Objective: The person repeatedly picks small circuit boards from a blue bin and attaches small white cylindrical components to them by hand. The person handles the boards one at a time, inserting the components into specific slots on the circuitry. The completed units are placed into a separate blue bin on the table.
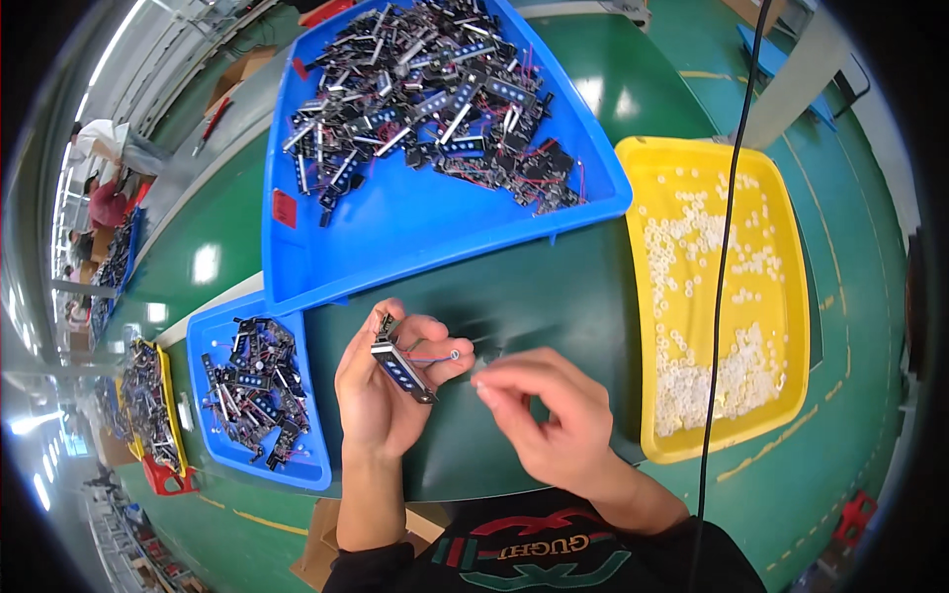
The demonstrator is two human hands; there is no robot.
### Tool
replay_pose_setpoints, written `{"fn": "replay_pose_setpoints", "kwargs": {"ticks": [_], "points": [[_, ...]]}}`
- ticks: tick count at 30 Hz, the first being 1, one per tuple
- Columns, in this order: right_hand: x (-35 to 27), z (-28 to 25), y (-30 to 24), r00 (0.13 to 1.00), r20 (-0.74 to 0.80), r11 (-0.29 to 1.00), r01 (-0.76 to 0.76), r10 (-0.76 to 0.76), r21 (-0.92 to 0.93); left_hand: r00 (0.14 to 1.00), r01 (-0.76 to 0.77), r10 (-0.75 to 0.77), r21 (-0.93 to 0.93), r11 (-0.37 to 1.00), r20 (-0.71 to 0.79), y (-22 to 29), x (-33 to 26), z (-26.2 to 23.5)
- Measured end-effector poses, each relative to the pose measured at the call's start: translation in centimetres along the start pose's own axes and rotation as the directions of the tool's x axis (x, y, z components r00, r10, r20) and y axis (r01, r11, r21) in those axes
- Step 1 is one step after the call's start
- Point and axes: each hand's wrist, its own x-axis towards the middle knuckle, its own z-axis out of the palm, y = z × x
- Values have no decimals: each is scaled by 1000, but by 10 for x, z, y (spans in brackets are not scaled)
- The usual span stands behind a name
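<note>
My left hand point(368, 403) is closed around a small black electronic module point(403, 374) with a row of pale blue-white squares along its face. Thin red and blue wires run from it to a tiny round piece point(455, 355) beside my left fingertips. My right hand point(556, 423) is a little to the right, thumb and forefinger pinched together. A small whitish bit point(481, 364) shows at those fingertips, too small and blurred to name. The two hands are apart, above the dark green tabletop point(470, 460).
A large blue tray point(395, 267) heaped with similar modules lies ahead. To the left stands a smaller blue tray point(314, 435) of modules. On the right, a yellow tray point(682, 308) holds many small white rings. A black cable point(728, 227) hangs across it. Other people point(107, 203) are far left.
</note>
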Motion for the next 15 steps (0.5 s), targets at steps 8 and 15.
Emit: {"fn": "replay_pose_setpoints", "kwargs": {"ticks": [8,15], "points": [[-5,1,12,995,17,989,-104,103,105,996,-55,65,140,989,-64,-7,-5,15],[-7,1,11,982,9,951,-186,190,246,978,-165,202,399,902,-53,-11,-9,19]]}}
